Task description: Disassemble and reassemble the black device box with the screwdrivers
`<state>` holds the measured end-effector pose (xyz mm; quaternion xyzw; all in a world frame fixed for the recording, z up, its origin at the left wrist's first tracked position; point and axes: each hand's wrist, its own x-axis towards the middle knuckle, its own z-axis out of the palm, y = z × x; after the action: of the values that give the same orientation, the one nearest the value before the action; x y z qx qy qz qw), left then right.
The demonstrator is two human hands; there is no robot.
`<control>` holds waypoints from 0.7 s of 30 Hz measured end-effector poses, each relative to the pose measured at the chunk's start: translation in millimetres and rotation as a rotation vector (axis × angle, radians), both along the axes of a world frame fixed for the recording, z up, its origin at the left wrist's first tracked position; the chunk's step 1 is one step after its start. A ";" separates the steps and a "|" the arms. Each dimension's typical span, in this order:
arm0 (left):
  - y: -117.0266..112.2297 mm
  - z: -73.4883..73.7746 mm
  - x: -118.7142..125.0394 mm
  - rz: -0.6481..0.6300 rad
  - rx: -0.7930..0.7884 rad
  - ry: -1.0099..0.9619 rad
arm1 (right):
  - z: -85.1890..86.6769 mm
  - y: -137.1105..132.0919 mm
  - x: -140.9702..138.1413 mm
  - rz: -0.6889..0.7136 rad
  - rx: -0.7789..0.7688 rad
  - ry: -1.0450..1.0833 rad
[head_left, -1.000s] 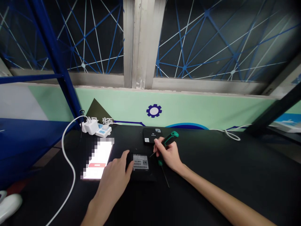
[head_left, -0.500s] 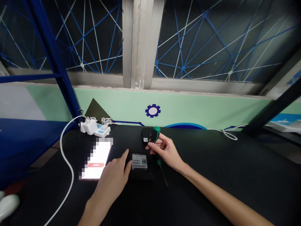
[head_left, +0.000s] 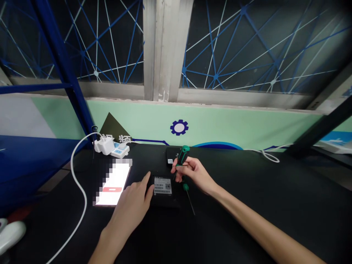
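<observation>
On the black table [head_left: 247,212], before us, lies a flat dark device [head_left: 165,202] with a whitish label [head_left: 162,186]. We can see on this label a square code at its right side and some lines of print with barcodes, but the words are too small for us to read. Our left hand [head_left: 136,198] is open, with the forefinger and the thumb spread apart at the left edge of the device; it grips nothing. Our right hand [head_left: 194,172] is closed around a green and black screwdriver [head_left: 183,156], whose shaft points down to the upper right corner of the device; whether the tip touches, we cannot tell. Near this hand rests a second screwdriver [head_left: 186,187]. Behind, a black box [head_left: 172,152] carries a small white code sticker [head_left: 170,161]. On the wall [head_left: 148,124], we read the Chinese character 频; the one before it is partly hidden by a white plug [head_left: 106,146].
</observation>
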<state>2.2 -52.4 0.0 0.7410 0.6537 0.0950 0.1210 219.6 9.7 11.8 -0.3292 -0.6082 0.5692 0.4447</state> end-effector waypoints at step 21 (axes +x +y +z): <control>-1.3 0.3 -1.2 -0.029 0.009 -0.021 | 5.7 -1.1 -0.9 0.046 -0.002 -0.040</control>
<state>1.0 -53.7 0.3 0.7499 0.6410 0.1041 0.1259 218.8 8.7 17.5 -0.3270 -0.6240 0.5728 0.4190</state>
